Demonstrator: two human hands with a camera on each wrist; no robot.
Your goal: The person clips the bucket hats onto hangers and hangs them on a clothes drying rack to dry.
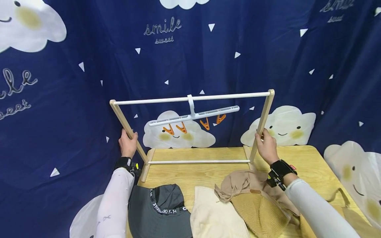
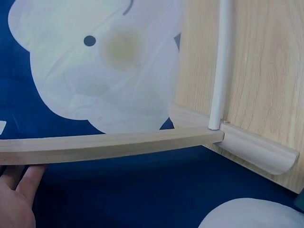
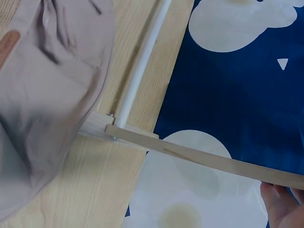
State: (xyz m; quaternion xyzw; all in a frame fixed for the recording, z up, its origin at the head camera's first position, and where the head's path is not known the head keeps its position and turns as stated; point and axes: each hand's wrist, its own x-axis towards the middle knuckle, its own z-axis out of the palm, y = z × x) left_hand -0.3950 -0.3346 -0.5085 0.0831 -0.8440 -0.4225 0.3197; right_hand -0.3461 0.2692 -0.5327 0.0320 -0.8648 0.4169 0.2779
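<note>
A small wooden clothes rack (image 1: 121, 115) with white crossbars stands at the back of the table. My left hand (image 1: 128, 144) grips its left post about midway up. On the right post, my right hand (image 1: 267, 147) has its thumb and fingers round the wood. From the top bar (image 1: 154, 100) hangs a white hanger (image 1: 193, 116), tilted up toward the right, with several orange clips (image 1: 205, 123) under it. The left wrist view shows the left post (image 2: 109, 146) meeting its foot (image 2: 259, 148); the right wrist view shows the right post (image 3: 199, 156) likewise.
Along the front of the wooden table (image 1: 196, 153) lie a dark cap (image 1: 159, 211) with a lettered band, a cream cloth item (image 1: 217, 215), and a mustard ribbed hat (image 1: 259, 211) on a beige-brown cloth item (image 1: 238, 181). Behind hangs a blue cloud-print curtain (image 1: 190, 66).
</note>
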